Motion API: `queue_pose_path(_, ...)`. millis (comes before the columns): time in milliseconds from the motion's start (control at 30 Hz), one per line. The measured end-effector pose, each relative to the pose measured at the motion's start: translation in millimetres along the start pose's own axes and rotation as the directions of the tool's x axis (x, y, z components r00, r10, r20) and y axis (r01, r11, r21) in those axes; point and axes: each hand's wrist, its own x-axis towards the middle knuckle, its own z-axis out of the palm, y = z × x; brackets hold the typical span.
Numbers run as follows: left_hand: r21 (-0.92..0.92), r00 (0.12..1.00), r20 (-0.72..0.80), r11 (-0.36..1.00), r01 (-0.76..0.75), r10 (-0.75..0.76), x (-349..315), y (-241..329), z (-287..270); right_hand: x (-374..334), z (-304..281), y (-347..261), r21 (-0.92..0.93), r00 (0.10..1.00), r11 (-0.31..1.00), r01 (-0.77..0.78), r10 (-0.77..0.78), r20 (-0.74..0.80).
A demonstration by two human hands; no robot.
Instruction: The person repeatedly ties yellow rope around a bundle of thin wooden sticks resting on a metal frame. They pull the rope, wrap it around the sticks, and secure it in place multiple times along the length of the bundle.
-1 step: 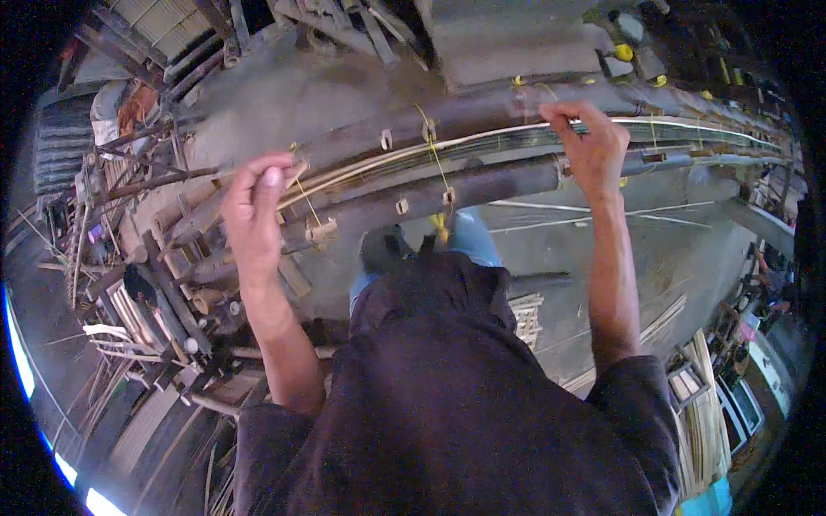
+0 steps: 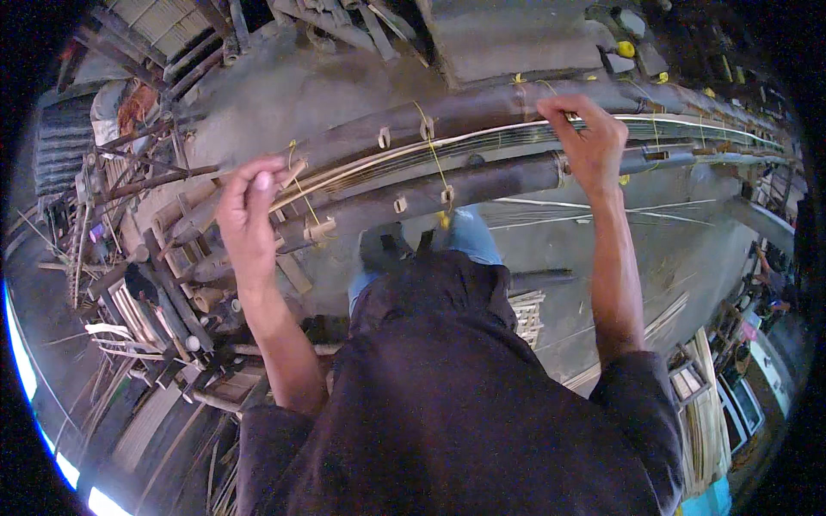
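Note:
My left hand [image 2: 249, 211] is closed in a pinch above the left end of the pale strips, near a short light wood peg [image 2: 294, 175]. My right hand [image 2: 594, 146] pinches too, thumb to fingers, over the far dark pole [image 2: 482, 107]. Whatever lies between the fingertips of either hand is too fine to make out. Long pale strips [image 2: 387, 161] run left to right between that far pole and a near dark pole [image 2: 508, 176]. Yellow ties [image 2: 437, 159] cross from pole to pole. A small wood block [image 2: 320, 229] sits on the near pole.
Thin pale sticks [image 2: 602, 212] lie crossed on the floor beyond the near pole's right half. Long slats [image 2: 704, 421] are stacked at lower right. At left stand bundled strips [image 2: 133, 310] and pole frames. A yellow object [image 2: 625, 49] rests at the far right.
My left hand has shifted slightly left and down. My right hand stays almost in place, still pinched. The poles and strips look the same.

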Motion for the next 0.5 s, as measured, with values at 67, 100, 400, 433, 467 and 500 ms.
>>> queue_pose_path(67,0.000,0.998,-0.056,0.999,0.032,-0.032,-4,-4,-13,8,-9,6,0.153,0.985,0.987,-0.044,0.069,-0.160)
queue_pose_path(100,0.008,0.997,-0.072,1.000,0.029,-0.028,-9,-3,-19,16,-15,16,0.320,0.954,0.947,-0.034,0.126,-0.273)
queue_pose_path(400,-0.058,1.000,-0.030,0.998,-0.002,0.001,3,-47,-98,-16,18,-37,-0.471,0.969,0.857,0.211,-0.121,0.214)
queue_pose_path(433,-0.103,0.999,0.053,0.995,-0.004,0.009,4,-51,-108,-15,43,-40,-0.577,0.910,0.715,0.394,-0.218,0.352)
queue_pose_path(467,-0.149,0.990,0.136,0.989,-0.001,0.022,4,-56,-118,-32,50,-57,-0.548,0.970,0.817,0.178,-0.054,0.236)
queue_pose_path(500,-0.205,0.980,0.193,0.979,0.001,0.039,8,-62,-126,-48,53,-80,-0.492,0.984,0.870,-0.021,0.105,0.143)
